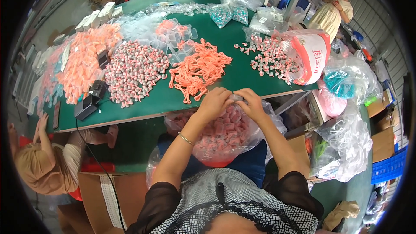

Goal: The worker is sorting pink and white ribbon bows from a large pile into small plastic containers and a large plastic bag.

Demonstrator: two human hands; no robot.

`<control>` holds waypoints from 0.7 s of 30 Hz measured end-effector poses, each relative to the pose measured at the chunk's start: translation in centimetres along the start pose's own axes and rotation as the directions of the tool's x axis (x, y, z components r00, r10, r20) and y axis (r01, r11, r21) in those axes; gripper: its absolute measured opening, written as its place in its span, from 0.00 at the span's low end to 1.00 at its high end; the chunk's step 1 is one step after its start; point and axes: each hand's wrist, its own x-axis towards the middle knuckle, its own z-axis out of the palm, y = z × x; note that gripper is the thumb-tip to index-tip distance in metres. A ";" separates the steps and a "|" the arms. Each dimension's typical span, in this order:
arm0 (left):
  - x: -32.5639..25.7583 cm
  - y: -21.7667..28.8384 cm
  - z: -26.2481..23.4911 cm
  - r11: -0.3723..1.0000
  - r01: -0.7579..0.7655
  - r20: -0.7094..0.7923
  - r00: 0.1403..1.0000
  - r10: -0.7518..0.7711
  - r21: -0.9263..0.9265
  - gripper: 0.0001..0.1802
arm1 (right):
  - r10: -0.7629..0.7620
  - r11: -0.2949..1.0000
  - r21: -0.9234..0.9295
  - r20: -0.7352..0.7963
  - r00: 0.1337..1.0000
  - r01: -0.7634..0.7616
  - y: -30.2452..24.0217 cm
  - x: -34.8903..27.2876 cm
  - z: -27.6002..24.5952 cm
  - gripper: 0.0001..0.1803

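Note:
Over the table's front edge my left hand [214, 102] and my right hand [251, 103] meet, fingertips pinched together. Between them is a small pale, clear-looking bit that I cannot make out; it may be part of the bag's rim. Below, on my lap, sits a clear plastic bag [271, 119] full of pink pieces [223, 132]. Just beyond my left hand lies a tangled heap of orange cord loops [199, 67]. Farther left is a pile of small pink-and-grey pieces [134, 71].
The green table [149, 112] also holds orange plastic pieces [86, 56], clear plastic cases [138, 28], a black box [86, 107] and a tipped white-and-red sack [310, 52] spilling pink-and-grey pieces. One person [43, 164] sits at left; another person [333, 11] stands far right. Cartons [99, 199] stand below.

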 end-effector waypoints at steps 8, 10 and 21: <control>-2.0 -0.4 -1.2 0.995 0.046 -0.055 0.997 -0.051 -0.086 0.09 | 0.139 0.975 0.147 0.193 0.971 -0.169 -1.5 2.3 -0.1 0.15; -3.2 0.7 -1.2 0.992 0.103 -0.082 0.991 -0.108 -0.069 0.09 | 0.059 0.953 0.211 0.577 0.815 -0.218 -1.4 4.9 -1.8 0.15; -18.1 -5.9 10.3 0.890 0.413 0.453 0.768 -0.454 0.192 0.13 | -0.023 0.909 -0.407 0.176 0.984 0.094 2.7 20.5 13.0 0.29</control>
